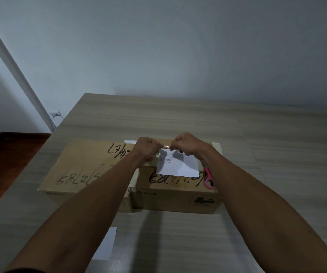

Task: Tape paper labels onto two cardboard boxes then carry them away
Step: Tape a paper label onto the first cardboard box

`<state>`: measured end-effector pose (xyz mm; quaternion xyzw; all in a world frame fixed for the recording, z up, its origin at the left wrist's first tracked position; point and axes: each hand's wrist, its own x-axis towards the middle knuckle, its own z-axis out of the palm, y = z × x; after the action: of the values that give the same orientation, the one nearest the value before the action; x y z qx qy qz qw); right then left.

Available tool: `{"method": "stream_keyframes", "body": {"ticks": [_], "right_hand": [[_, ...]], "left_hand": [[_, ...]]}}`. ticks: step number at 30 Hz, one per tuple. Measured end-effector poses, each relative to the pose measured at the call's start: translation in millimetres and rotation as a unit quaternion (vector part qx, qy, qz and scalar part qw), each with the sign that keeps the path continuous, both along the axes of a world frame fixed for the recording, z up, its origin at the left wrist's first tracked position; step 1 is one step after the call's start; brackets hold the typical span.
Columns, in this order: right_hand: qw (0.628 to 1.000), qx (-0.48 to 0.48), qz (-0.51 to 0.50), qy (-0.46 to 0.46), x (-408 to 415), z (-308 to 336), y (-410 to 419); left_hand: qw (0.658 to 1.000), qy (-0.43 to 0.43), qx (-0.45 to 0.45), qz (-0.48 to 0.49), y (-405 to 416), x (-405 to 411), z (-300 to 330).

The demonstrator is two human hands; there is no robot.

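Two cardboard boxes sit side by side on the table, long axes across the view: the left box and the right box. A paper label lies on the right box. The left hand and right hand pinch a clear tape strip stretched left-right over the label's far edge. A forearm half hides pink scissors; another sheet lies partly covered.

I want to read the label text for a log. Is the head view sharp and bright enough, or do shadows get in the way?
Head view: dim room light; the paper label shows only tiny, unreadable print, and shadows from both hands fall across its top; wide-angle distortion bends the edges.
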<state>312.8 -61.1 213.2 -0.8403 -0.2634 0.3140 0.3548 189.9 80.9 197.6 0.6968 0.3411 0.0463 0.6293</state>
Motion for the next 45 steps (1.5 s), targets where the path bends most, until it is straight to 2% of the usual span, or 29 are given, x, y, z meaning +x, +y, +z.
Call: {"method": "stream_keyframes", "body": {"ticks": [9,16,25,33,45], "right_hand": [[0.999,-0.017,0.023,-0.017,13,-6,18],[0.995,-0.072,0.046,-0.054,20,-3,28],[0.985,-0.144,0.052,-0.078,24,-10,41],[0.978,-0.168,0.048,-0.11,19,-14,46],[0.974,-0.19,0.035,-0.121,16,-18,52]], "left_hand": [[0.998,0.046,0.031,0.014,8,14,7],[0.984,0.108,0.139,0.022,17,34,-8],[0.953,0.2,0.226,0.022,12,45,-11],[0.941,0.205,0.268,0.024,13,47,-18],[0.935,0.216,0.282,0.018,10,48,-16]]}}
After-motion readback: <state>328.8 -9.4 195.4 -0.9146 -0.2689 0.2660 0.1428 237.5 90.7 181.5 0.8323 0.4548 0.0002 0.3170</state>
